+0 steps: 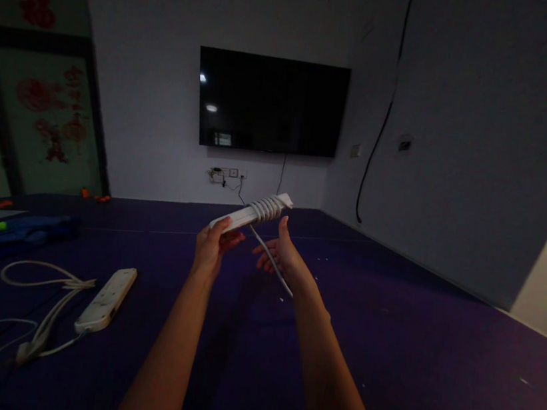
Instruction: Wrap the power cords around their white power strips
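Observation:
A white power strip (234,217) is held up in front of me, tilted with its far end higher. Its white cord (267,209) is wound in several turns around the far half. My left hand (210,244) grips the near end, thumb on top. My right hand (287,257) is just below and right of the wound end, thumb up and fingers apart. A loose length of the cord (267,252) hangs from the coil and runs down past the right hand's palm; I see no grip on it.
Another white power strip (107,301) lies on the purple surface (434,361) at left, beside its bundled cord (50,317). Blue cloth (38,231) lies farther left. A television (271,104) hangs on the far wall, and a black cable (377,145) dangles at right.

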The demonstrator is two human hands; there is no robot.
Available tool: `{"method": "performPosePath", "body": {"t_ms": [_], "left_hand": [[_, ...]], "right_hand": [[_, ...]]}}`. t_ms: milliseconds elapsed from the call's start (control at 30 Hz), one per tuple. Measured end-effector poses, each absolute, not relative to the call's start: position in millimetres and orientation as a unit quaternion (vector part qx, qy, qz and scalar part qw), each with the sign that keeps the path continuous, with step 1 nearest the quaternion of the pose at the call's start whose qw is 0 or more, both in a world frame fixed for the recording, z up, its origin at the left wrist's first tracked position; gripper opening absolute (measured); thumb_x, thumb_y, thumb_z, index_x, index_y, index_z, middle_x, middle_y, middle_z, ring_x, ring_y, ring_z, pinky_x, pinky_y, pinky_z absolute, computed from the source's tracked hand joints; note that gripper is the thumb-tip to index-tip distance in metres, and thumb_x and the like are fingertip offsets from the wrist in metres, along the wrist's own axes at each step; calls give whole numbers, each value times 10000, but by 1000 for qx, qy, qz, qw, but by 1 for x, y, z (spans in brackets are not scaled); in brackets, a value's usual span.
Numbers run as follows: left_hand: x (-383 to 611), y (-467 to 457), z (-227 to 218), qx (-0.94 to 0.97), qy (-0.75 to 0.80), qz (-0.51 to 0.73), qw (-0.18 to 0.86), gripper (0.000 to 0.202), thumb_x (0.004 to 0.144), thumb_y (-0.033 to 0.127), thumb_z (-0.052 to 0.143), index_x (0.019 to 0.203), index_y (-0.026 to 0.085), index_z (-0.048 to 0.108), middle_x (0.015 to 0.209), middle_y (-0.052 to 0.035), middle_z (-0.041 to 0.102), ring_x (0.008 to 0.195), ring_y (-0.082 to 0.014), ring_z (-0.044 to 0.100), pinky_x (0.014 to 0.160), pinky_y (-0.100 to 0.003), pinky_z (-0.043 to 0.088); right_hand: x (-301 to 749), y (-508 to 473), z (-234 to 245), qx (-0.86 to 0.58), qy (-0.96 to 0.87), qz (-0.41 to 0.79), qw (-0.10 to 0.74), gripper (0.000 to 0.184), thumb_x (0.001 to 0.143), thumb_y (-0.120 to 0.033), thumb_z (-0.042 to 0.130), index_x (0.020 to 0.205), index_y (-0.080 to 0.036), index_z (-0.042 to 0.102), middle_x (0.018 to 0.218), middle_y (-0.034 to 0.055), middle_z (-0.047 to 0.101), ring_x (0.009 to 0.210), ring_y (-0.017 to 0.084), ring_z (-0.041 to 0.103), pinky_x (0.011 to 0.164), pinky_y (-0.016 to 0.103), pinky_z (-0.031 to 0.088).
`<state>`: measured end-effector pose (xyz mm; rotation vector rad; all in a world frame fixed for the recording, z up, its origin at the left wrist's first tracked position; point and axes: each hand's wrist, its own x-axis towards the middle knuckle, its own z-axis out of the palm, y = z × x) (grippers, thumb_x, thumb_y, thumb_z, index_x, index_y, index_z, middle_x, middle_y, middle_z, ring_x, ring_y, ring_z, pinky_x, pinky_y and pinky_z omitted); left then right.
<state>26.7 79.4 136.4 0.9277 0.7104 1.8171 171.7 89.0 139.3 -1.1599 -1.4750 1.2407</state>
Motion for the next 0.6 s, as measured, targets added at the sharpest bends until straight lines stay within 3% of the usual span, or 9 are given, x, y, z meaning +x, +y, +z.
{"method": "performPosePath", "body": {"t_ms": [167,333,600], "left_hand": [[10,87,129,412,276,748,440,332,609,319,718,833,104,598,598,-46,674,532,-157,661,511,-198,524],[5,90,126,450,266,739,425,469,504,306,794,887,108,606,707,-46,691,583,-171,667,594,-268,553],[0,92,123,533,288,698,381,586,436,249,822,981,137,639,938,-70,696,884,-210,649,799,-315,512]], "right_hand": [[166,92,139,-464,-564,517,446,962,731,-780,-34,665,-90,634,373,43,485,265,60,286,308,194,187],[162,93,138,-473,-567,493,459,930,755,-774,21,691,-88,646,381,23,471,281,59,283,330,201,203],[167,92,139,-474,-558,476,487,927,756,-769,7,682,-95,639,376,20,463,281,56,278,330,200,191]]}}
